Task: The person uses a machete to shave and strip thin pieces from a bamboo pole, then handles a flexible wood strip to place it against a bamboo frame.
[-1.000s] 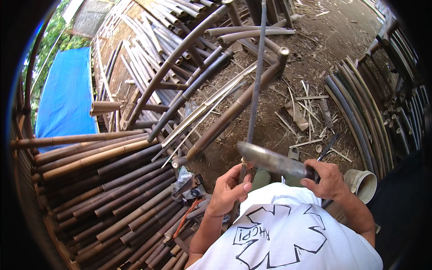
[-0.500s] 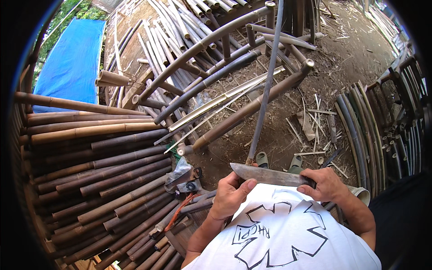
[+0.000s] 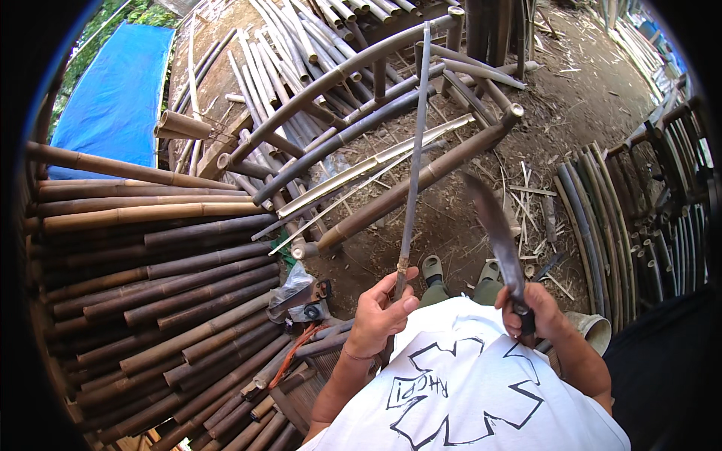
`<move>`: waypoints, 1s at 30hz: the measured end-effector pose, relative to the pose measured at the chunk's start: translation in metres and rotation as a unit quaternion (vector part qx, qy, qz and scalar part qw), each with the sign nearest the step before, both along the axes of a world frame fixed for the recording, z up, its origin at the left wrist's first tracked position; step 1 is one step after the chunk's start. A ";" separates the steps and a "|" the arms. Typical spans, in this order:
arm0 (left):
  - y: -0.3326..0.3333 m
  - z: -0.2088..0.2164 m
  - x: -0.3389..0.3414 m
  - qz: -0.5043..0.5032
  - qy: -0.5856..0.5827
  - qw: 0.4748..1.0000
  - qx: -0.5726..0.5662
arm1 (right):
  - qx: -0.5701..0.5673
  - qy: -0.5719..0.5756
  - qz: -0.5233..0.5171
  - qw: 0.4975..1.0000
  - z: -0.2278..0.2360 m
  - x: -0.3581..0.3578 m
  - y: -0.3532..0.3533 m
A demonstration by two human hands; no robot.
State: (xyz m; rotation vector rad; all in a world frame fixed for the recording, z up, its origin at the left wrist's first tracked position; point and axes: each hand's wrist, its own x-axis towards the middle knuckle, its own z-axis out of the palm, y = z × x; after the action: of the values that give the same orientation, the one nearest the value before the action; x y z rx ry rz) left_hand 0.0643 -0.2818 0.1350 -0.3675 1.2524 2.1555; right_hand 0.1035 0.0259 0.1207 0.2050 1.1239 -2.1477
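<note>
My left hand [image 3: 382,312] is closed around the lower end of a long, thin bamboo stick [image 3: 415,150], which points up and away from me. The stick's gripped end looks pale and rough. In my right hand [image 3: 535,308] is the dark handle of a large knife [image 3: 502,225], its broad blade standing up and slightly tilted to the left. The blade is blurred toward the tip and is apart from the stick.
Bamboo poles [image 3: 180,293] are stacked at left, with a hand saw [image 3: 325,289] beside them. A bamboo frame [image 3: 421,184] lies ahead. Offcuts [image 3: 534,203] litter the dirt floor. More poles [image 3: 602,225] stand at right, near a pale bucket-like container [image 3: 594,331]. A blue tarp [image 3: 113,98] hangs far left.
The knife has swung from lying crosswise near the stick's lower end to pointing up on the right. The stick's upper end has moved left, and my left hand has lost contact with the blade.
</note>
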 end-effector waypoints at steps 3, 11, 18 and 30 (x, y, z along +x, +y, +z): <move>-0.003 -0.001 0.000 0.000 -0.019 1.000 0.005 | 0.080 0.045 -0.036 0.995 -0.003 -0.005 0.008; 0.005 0.002 -0.013 -0.017 -0.064 0.997 0.036 | 0.160 -0.061 -0.159 0.972 -0.013 0.007 -0.004; 0.043 -0.015 -0.023 -0.094 -0.034 0.993 -0.069 | 0.249 0.072 -0.263 0.929 -0.028 -0.009 -0.018; 0.088 -0.095 -0.048 -0.471 0.139 0.750 -0.443 | 0.231 -0.081 -0.424 0.872 -0.145 -0.122 0.043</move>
State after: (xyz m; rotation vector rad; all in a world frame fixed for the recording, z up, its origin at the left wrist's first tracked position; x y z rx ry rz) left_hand 0.0159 -0.1938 0.0399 0.2337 2.0045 0.6722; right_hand -0.0182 0.0688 -0.0244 1.2813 1.6280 -2.4455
